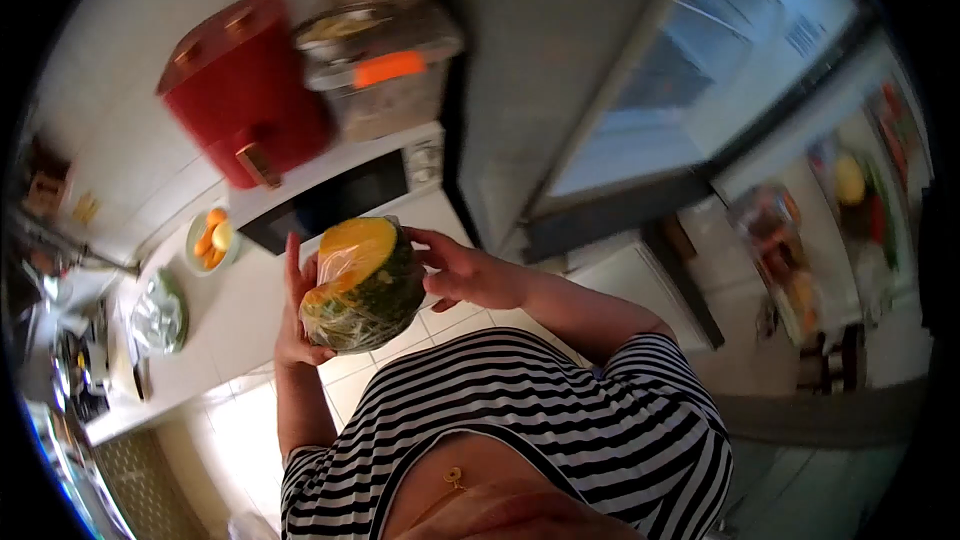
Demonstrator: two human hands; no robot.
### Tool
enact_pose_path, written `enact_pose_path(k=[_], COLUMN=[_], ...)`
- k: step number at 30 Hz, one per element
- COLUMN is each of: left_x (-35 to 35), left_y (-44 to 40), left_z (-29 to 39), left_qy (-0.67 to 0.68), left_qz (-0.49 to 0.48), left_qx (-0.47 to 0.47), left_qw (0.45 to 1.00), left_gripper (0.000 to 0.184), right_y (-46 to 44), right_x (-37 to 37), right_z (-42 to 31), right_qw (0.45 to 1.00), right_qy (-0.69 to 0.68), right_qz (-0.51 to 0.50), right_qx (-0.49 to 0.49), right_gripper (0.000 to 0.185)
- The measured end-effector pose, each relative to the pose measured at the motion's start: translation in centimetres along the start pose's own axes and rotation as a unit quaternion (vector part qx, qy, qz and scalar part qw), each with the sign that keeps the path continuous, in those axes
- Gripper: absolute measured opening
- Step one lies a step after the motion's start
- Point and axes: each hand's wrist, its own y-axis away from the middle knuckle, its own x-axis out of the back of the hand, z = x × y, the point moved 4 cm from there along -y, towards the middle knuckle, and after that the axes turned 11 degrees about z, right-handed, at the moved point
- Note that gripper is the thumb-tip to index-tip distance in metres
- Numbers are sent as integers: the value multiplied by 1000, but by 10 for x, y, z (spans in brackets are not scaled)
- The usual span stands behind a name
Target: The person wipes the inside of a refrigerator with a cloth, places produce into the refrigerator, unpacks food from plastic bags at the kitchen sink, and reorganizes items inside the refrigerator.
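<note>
Between my two hands, in front of my chest, is a cut pumpkin (372, 298) in clear plastic wrap. Its orange cut face points up and away from me, and the dark green mottled rind faces down. My left hand (297, 308) cups the pumpkin's left side, with the thumb underneath and a finger pointing upward. On the other side, my right hand (462, 270) presses its bent fingers against the rind.
Right of me stands an open refrigerator (640, 120), its door shelves (800, 270) holding food. A red air fryer (245, 90) and stacked containers (385, 70) sit on a microwave (330, 202). On the counter (205, 325) are a fruit bowl (210, 242) and a plastic-wrapped green item (160, 312).
</note>
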Motion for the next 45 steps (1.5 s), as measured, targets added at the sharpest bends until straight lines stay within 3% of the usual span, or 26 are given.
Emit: enact_pose_path(k=[4,7,8,10,11,14,16,18,20,22,23,24,25,28,37,45], left_x=[-93,-169,-200,-276,-300,-357,-382,-408,-427,-445,-451,-456,-461,-467,-463,-450], left_y=[-32,-45,-50,-48,-52,-61,-76,-88,-107,-125,-137,-148,-159,-193,-261,-307], left_z=[-16,-42,-47,-63,-77,-109,-120,-128,-127,-126,-126,-128,-130,-134,-145,-160], left_qy=[-131,-365,-367,-472,-474,-470,-415,-402,-385,-508,-508,-534,-558,-596,-618,-620], left_qz=[-147,-285,-284,-425,-420,-440,-399,-359,-317,-250,-248,-241,-235,-221,-169,-144], left_qx=[-40,-69,-72,-203,-202,-276,-295,-344,-396,-530,-533,-561,-586,-598,-571,-500], left_qw=[980,884,883,745,746,714,763,769,771,631,629,585,538,488,513,587], left_gripper=[137,129,129,122,122,115,111,109,107,103,103,106,110,105,101,92], right_y=[80,152,177,222,241,293,314,335,350,360,361,361,361,354,334,315], right_x=[64,110,121,149,159,197,225,250,266,278,282,287,290,295,324,334], right_z=[6,25,36,45,45,26,13,4,0,-1,7,17,24,35,32,29], right_qw=[982,945,946,944,945,903,849,817,802,787,790,792,791,799,833,854], right_qy=[-165,-303,-301,-252,-252,-210,-289,-303,-282,-259,-272,-286,-286,-305,-230,-175], right_qz=[85,120,118,194,190,319,379,374,402,427,443,458,457,438,437,432], right_qx=[-42,-33,-30,89,87,199,226,317,340,363,324,285,288,279,250,231], right_gripper=[74,81,81,87,87,82,77,73,69,66,64,62,62,57,48,45])
